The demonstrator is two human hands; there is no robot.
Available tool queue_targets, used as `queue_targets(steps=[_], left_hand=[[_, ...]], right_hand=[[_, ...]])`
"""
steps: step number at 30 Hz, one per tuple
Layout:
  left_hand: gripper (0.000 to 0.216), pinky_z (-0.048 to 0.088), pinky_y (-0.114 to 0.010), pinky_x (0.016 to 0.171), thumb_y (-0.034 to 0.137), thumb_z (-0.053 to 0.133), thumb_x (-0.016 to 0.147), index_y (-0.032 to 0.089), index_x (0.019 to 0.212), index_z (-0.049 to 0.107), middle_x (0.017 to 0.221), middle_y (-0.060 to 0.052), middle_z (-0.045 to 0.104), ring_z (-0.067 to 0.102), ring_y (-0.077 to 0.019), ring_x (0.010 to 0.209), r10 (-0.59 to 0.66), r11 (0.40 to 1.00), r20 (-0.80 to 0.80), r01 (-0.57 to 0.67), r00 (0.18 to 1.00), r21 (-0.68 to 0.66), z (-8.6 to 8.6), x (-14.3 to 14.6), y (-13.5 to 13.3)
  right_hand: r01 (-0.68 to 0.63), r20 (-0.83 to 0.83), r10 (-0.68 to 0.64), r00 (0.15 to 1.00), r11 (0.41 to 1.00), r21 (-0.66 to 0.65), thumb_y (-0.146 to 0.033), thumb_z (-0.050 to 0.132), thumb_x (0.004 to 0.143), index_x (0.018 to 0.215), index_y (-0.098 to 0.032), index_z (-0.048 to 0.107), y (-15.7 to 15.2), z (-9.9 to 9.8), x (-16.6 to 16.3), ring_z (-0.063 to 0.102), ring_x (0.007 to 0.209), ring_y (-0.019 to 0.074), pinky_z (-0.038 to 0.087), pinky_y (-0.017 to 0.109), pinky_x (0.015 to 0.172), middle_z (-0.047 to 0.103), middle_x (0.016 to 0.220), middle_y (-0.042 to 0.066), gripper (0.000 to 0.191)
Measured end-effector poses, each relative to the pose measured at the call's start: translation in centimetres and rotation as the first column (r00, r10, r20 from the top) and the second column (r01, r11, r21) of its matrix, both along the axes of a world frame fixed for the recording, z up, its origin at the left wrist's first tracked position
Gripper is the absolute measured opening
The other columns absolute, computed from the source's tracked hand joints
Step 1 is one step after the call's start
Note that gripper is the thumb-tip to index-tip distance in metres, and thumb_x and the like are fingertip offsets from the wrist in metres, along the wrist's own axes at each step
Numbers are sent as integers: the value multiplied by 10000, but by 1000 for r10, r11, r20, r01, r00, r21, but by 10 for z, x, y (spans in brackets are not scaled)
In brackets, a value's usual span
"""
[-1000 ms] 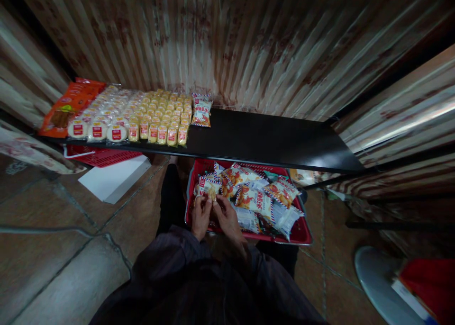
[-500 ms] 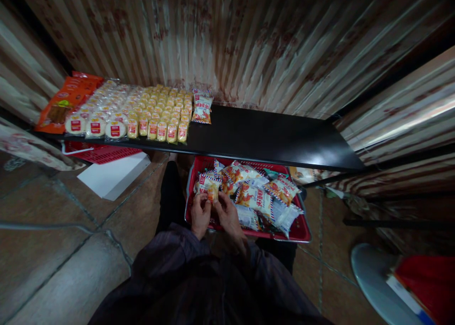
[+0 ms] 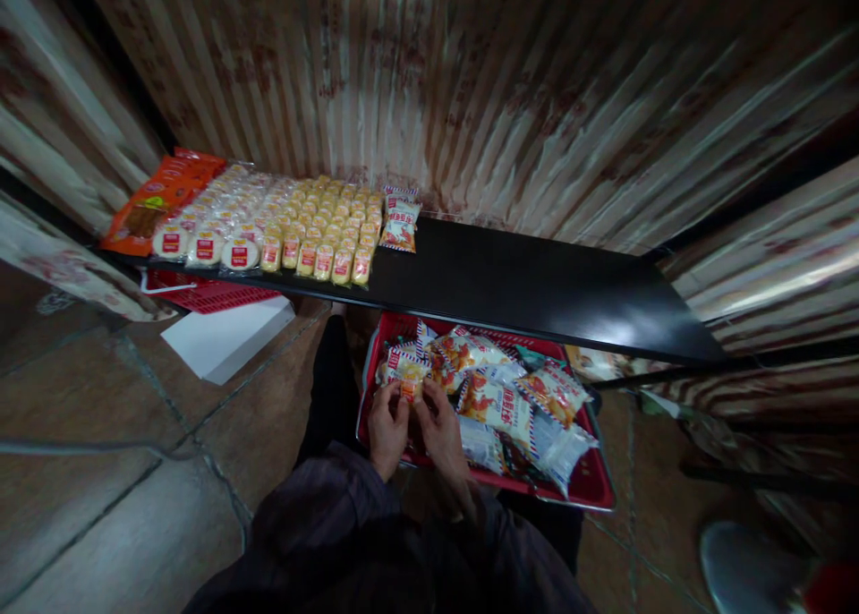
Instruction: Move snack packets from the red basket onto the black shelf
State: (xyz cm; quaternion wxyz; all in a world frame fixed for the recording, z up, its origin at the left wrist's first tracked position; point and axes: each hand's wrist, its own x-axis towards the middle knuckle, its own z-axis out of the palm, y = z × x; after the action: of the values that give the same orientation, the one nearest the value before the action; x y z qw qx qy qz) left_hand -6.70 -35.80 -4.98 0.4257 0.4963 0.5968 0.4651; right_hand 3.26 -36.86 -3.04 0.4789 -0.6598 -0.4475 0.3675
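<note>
Left hand point(image 3: 388, 430) and right hand point(image 3: 441, 428) pinch a small yellow packet point(image 3: 410, 389) between them, above the near left part of a red basket point(image 3: 591, 481) heaped with printed snack bags point(image 3: 497, 402). On the black shelf point(image 3: 510, 278) beyond, an orange bag point(image 3: 157, 204), round white packets point(image 3: 240, 254) and rows of yellow packets point(image 3: 324, 262) fill the left side; a white box point(image 3: 232, 335) sits on the floor point(image 3: 100, 498) at left.

Red characters run across the snack bag point(image 3: 497, 404) in the red basket point(image 3: 593, 480) — Chinese by their look, too blurred to read! Similar print on the snack packet point(image 3: 401, 224) up on the black shelf point(image 3: 537, 283); red labels on the round white cakes point(image 3: 240, 242), tiny ones on the yellow cakes point(image 3: 312, 229) — and the held yellow packet point(image 3: 410, 388), label illegible too.
</note>
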Motion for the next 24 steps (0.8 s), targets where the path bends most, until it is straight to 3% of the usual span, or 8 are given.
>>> queue_targets(steps=[12,19,24], left_hand=[[215,492,-356,884,173,492,830,202,1009,607,987,-69,650,618,-189,943,127,991,73,-130,989,35,17,-4,32],[213,500,-332,859,186,469,834,209,983,619,966,-60,624,610,-186,932,251,959,45,-255,967,124,34,-23,66],[273,490,-347,886,143,440,813,201,1011,618,985,-73,613,596,-197,954,353,917,26,-352,935,187,46,-36,88]], right_hand=[[-15,230,-2,973,997,73,-474,564,797,1090,-175,651,42,2,-8,629,999,278,480,483,921,685,1083,136,428],[-100,175,85,981,992,78,-389,541,821,1133,-201,628,81,23,-36,634,976,240,512,407,864,672,1113,110,374],[-118,158,95,983,982,147,-392,541,813,1152,-169,606,110,29,-61,622,1014,248,482,428,928,658,1130,128,411]])
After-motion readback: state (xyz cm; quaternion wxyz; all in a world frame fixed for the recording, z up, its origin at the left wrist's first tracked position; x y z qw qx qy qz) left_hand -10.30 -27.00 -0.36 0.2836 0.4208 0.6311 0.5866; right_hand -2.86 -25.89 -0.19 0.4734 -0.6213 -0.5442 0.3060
